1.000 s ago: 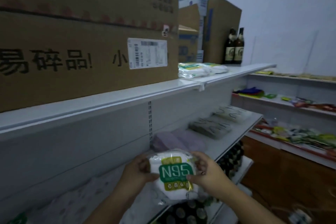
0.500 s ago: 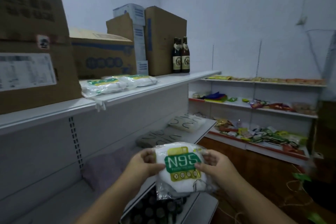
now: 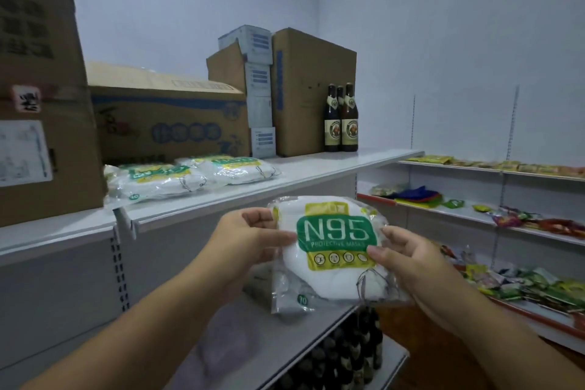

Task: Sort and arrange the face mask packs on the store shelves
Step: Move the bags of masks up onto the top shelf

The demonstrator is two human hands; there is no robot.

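Note:
I hold a clear pack of white N95 masks (image 3: pixel 329 250) with a green and yellow label, upright in front of me at chest height. My left hand (image 3: pixel 250 241) pinches its left edge, thumb on the front. Gripping the right edge is my right hand (image 3: pixel 408 263), thumb on the label. Two more N95 packs (image 3: pixel 190 176) lie flat, side by side, on the top shelf (image 3: pixel 316 168), up and to the left of the held pack.
Cardboard boxes (image 3: pixel 167 123) stand behind and left of the shelved packs; brown bottles (image 3: pixel 342 119) stand further right on the same shelf. A lower shelf (image 3: pixel 285 332) runs under my hands, with dark bottles (image 3: pixel 345 355) beneath. Snack-filled shelves (image 3: pixel 522 222) line the right wall.
My view has swung right and up along the shelves. The held pack has risen toward top-shelf height, still between both hands. The two shelved packs now lie closer.

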